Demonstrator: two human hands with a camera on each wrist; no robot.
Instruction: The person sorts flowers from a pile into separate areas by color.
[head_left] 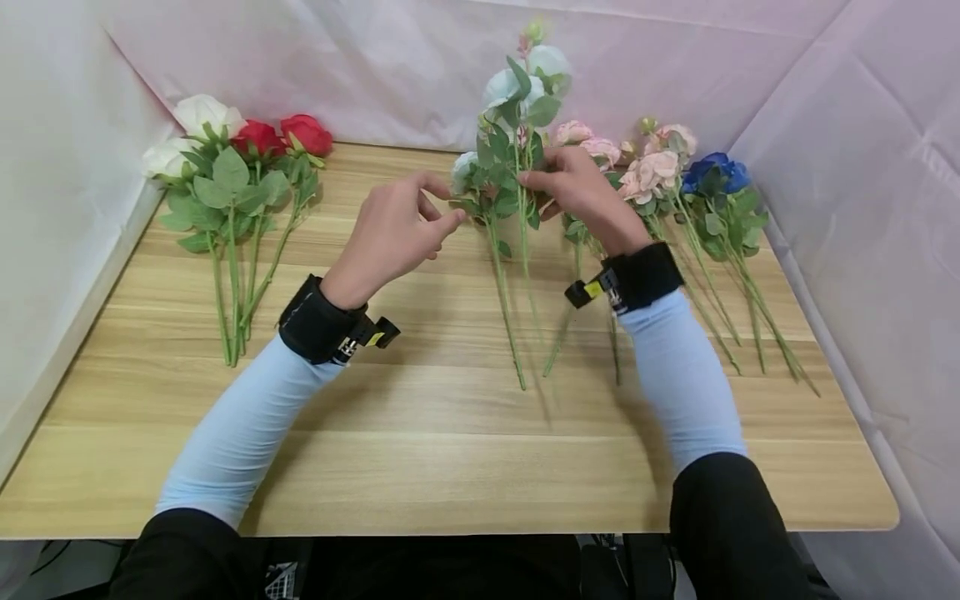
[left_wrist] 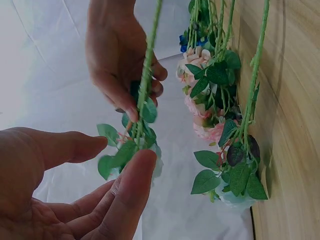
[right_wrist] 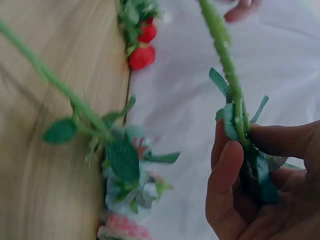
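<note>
Red roses (head_left: 285,136) far left, pink flowers (head_left: 652,171), blue flowers (head_left: 716,173) right

A light wooden table (head_left: 450,467), draped in pale cloth on three sides, carries artificial flowers. A bunch of white and red roses (head_left: 232,179) lies at its far left. To the right of that bunch lies a pale blue spray (head_left: 498,250), then pink blooms (head_left: 652,179) and, farthest from it, blue roses (head_left: 716,179).
</note>
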